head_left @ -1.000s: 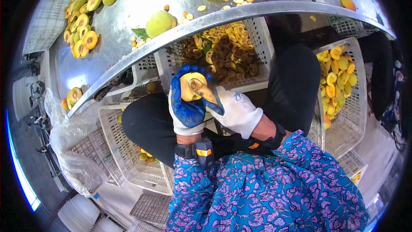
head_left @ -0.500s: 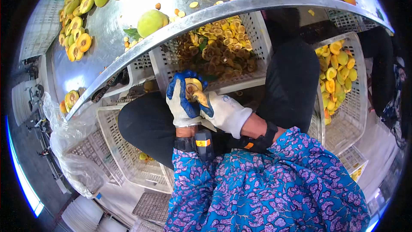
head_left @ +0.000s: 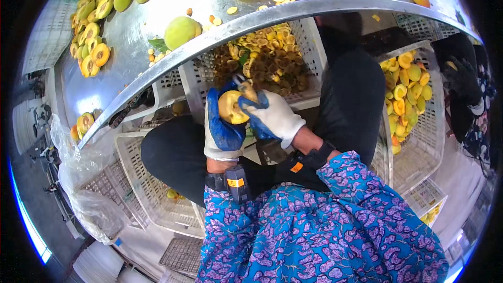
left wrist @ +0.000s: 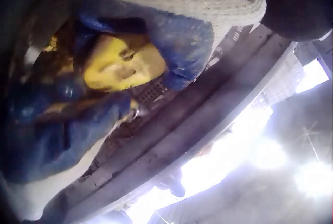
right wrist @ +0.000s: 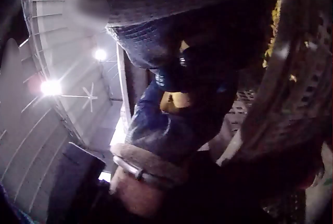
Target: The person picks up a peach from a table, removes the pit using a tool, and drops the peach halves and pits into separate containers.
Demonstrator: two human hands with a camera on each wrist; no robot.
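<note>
In the head view my gloved left hand (head_left: 222, 135) holds a halved yellow peach (head_left: 229, 108) over my lap, cut face up. My gloved right hand (head_left: 277, 118) grips a small wooden-handled tool (head_left: 248, 92) at the fruit's upper right edge. A bit of metal shows at the tool's end in the left wrist view, where the peach half's hollowed middle (left wrist: 125, 69) is also visible. Blue-coated fingers cover most of the tool. Dark shadow hides much of both hands in the right wrist view, leaving only a small patch of the fruit (right wrist: 177, 101).
A metal table (head_left: 126, 36) with peach halves, whole fruit and loose kernels curves across the front. Beneath its edge stands a white crate (head_left: 313, 47) of brown and yellow scraps. Another crate (head_left: 432, 105) at right holds peach halves. At left are a crate (head_left: 139, 178) and a plastic bag (head_left: 78, 183).
The tool has shifted from the peach half's middle to its upper right edge. My right hand has turned and risen slightly, and the fruit has tilted in my left hand.
</note>
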